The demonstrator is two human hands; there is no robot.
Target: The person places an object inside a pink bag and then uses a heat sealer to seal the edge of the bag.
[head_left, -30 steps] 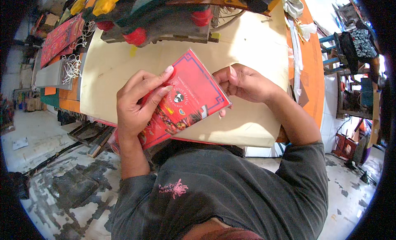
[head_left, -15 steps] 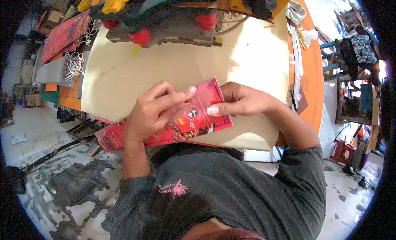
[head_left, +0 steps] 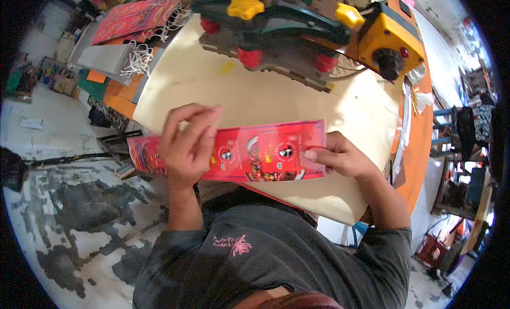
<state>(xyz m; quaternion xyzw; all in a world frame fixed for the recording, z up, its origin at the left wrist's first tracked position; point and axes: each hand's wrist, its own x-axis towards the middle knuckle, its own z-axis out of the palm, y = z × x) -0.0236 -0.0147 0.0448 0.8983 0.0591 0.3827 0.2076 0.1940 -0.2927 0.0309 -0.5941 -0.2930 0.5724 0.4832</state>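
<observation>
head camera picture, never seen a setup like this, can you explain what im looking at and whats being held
There is no robot here: these are a person's own bare hands, seen from a wide fisheye camera worn on the head and looking down. The lens makes the round dark border and bends straight edges.

The right hand pinches one end of a glossy red printed strip, thumb on top. The left hand is over the strip nearer its other end; its grip is unclear.

Below is a cream sheet on an orange table. At its far side stands a dark green machine with a yellow control box.
</observation>
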